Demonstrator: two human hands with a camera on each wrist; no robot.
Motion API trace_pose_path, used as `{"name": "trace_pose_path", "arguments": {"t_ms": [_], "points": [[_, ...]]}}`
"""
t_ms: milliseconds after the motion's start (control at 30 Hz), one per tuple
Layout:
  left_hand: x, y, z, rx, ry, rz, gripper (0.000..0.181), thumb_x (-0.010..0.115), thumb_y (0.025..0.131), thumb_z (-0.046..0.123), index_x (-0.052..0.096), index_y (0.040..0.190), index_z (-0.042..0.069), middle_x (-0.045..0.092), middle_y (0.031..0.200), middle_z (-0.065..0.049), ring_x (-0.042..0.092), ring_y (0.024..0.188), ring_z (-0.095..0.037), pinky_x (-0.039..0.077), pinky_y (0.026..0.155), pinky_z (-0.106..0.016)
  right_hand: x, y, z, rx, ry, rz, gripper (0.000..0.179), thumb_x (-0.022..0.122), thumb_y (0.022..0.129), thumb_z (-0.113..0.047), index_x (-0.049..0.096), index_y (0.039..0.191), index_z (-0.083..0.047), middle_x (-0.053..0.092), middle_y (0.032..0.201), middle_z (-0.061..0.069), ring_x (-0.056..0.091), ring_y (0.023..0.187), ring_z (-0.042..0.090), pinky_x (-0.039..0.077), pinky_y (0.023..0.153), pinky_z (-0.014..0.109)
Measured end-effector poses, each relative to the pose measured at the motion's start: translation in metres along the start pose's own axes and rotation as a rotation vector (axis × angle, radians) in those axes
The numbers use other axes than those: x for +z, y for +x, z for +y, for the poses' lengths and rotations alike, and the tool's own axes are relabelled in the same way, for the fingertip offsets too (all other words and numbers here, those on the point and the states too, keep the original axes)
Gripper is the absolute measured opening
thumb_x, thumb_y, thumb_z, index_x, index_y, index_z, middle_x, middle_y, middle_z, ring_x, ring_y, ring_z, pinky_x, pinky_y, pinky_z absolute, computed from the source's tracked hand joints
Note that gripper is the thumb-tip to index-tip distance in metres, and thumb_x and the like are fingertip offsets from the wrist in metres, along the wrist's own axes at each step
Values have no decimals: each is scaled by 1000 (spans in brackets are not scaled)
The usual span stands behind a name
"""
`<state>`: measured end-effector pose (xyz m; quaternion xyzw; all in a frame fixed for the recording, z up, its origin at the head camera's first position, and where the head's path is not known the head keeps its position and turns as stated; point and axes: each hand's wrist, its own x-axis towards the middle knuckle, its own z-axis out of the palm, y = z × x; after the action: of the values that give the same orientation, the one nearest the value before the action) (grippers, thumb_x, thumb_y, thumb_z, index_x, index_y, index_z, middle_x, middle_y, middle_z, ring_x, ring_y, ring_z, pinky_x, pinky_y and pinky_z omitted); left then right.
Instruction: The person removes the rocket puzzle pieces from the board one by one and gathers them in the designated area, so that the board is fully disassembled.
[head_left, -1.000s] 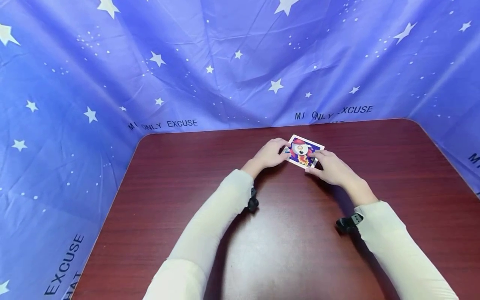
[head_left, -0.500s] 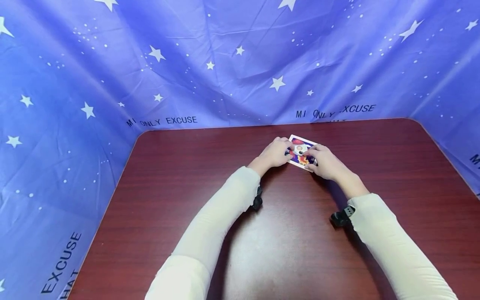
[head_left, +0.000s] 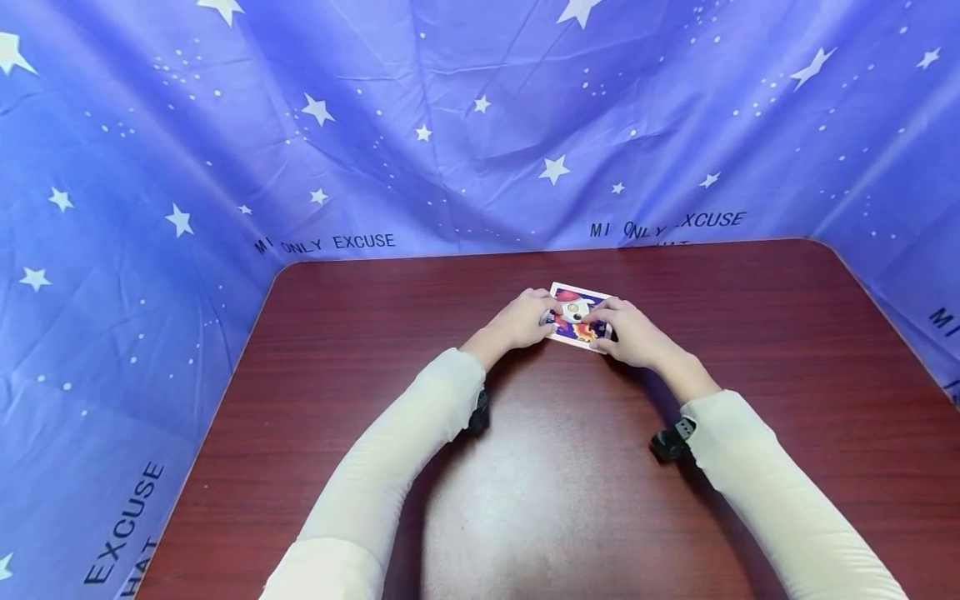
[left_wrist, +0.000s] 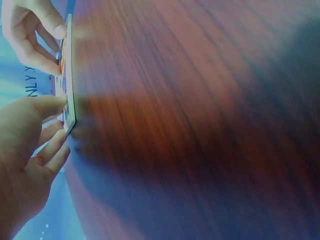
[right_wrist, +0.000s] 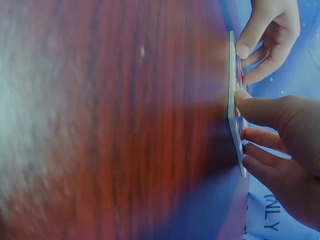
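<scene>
A thin square board (head_left: 574, 310) with a pale border carries a cartoon of a white character, flames and a dark blue ground. It lies on the table, near its far edge. My left hand (head_left: 522, 318) holds its left side, thumb and fingertips at that corner. At the right side my right hand (head_left: 636, 332) holds it with bent fingers, the thumb near the front edge and fingertips over the picture. In the left wrist view the board's edge (left_wrist: 70, 65) shows as a pale strip below both hands. The fingers cover parts of the picture.
The dark red wooden table (head_left: 525, 500) reflects a bright patch near its front. A blue curtain (head_left: 450, 125) with white stars and lettering stands behind it and on both sides. Black wrist cameras (head_left: 667, 442) hang below both sleeves.
Both hands and the board have shifted left and a little toward me in the last half second. Earlier, the right hand drew slightly inward over the board.
</scene>
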<state>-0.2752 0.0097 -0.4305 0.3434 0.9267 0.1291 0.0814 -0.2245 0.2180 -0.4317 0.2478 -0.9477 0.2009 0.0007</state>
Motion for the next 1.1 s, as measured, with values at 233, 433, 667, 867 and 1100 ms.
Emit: {"name": "trace_pose_path", "arguments": {"t_ms": [233, 433, 667, 867, 1100], "points": [[3, -26, 1, 24, 80, 33, 28, 62, 91, 21, 65, 117, 13, 62, 118, -7, 55, 109, -25, 45, 100, -32, 6, -4, -15, -79, -12, 8, 33, 75, 79, -8, 68, 110, -2, 63, 112, 21, 57, 107, 38, 44, 96, 52], [3, -56, -2, 37, 93, 65, 26, 64, 90, 21, 65, 115, 13, 62, 112, -6, 55, 103, -23, 47, 95, -32, 13, -8, -36, -138, 1, 17, 30, 76, 79, -8, 69, 108, -2, 64, 110, 19, 58, 104, 36, 45, 95, 50], [8, -87, -5, 66, 49, 87, 26, 65, 91, 24, 66, 115, 12, 63, 109, -7, 56, 100, -22, 48, 91, -34, 24, -17, -54, -190, -6, 34, 30, 79, 76, -10, 70, 104, -3, 64, 106, 15, 58, 98, 32, 47, 89, 47], [15, -116, -3, 98, 24, 148, 27, 69, 88, 26, 67, 111, 11, 63, 104, -6, 56, 93, -20, 49, 85, -33, 34, -28, -66, -262, -9, 60, 30, 81, 73, -11, 71, 101, -6, 64, 105, 11, 57, 95, 27, 47, 84, 42], [20, -142, 4, 101, 32, 193, 28, 70, 87, 28, 68, 110, 11, 62, 100, -3, 55, 90, -17, 50, 82, -30, 35, -38, -79, -274, 8, 9, 30, 80, 76, -13, 71, 104, -8, 64, 109, 9, 57, 103, 27, 48, 90, 42]]}}
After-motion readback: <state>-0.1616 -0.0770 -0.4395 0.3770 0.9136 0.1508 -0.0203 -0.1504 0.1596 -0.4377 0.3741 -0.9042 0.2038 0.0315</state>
